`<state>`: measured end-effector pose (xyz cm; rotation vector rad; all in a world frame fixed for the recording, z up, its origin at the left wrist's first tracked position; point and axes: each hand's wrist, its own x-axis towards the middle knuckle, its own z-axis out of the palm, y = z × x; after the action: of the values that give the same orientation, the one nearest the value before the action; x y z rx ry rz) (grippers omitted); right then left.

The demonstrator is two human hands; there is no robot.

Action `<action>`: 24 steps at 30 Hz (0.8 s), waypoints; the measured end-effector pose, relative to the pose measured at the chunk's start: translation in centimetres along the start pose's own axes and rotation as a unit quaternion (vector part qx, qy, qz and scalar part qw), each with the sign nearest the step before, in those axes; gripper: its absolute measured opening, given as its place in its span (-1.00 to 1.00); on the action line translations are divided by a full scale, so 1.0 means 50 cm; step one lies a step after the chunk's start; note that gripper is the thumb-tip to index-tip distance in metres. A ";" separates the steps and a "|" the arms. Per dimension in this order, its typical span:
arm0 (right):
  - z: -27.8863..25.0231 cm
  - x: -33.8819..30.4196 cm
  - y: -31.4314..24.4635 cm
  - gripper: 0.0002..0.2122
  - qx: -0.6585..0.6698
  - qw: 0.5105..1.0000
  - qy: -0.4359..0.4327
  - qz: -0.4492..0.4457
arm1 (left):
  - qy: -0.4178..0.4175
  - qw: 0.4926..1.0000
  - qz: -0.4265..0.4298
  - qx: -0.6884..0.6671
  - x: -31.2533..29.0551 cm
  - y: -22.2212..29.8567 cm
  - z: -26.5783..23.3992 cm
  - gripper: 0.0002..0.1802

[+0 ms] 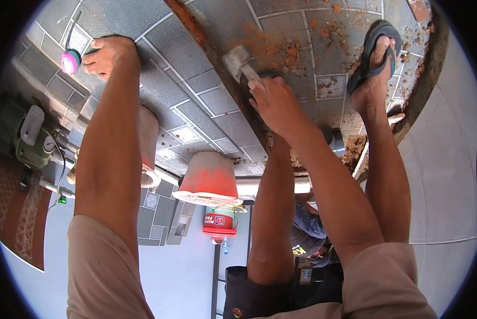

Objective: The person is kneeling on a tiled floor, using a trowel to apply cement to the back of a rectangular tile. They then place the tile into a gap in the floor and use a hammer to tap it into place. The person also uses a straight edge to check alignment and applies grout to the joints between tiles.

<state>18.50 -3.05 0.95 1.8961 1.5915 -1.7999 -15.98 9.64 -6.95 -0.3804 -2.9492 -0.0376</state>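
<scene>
My right hand is closed round the short handle of what looks like a dusty hammer. Its blocky pale grey head is slightly blurred, above a dirt-stained edge that runs across the grey tiles. On the left, my left hand rests on the tiled surface with fingers apart and nothing visible in it. Close to those fingertips lies a round pink and teal object with a dark strip sticking out. Broken orange rubble is scattered to the right of the hammer.
My sandalled foot stands among rubble beside a curved pale wall. A red and white bucket, another bucket and a red paint pail stand nearby. A green machine with a gauge is at left. Another person is lower down.
</scene>
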 end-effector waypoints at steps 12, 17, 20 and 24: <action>-0.002 -0.028 -0.048 -0.63 0.090 0.993 0.070 0.014 | -0.034 0.999 -0.017 -0.015 0.006 0.011 -0.010 -0.28; 0.021 0.004 -0.019 -0.66 -0.056 0.998 0.012 -0.009 | -0.039 0.999 -0.018 -0.016 0.002 0.015 0.004 -0.27; -0.013 -0.017 -0.049 -0.64 0.029 0.999 0.027 0.011 | -0.049 0.999 -0.014 -0.009 0.007 -0.001 -0.009 -0.26; 0.022 0.006 -0.032 -0.60 -0.047 0.998 0.042 -0.026 | -0.051 0.998 -0.041 -0.019 0.000 0.032 -0.005 -0.25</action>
<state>16.54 -2.85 1.27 1.9298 1.7354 -1.6535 -15.54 11.15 -6.70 -0.2733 -3.0673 -0.0875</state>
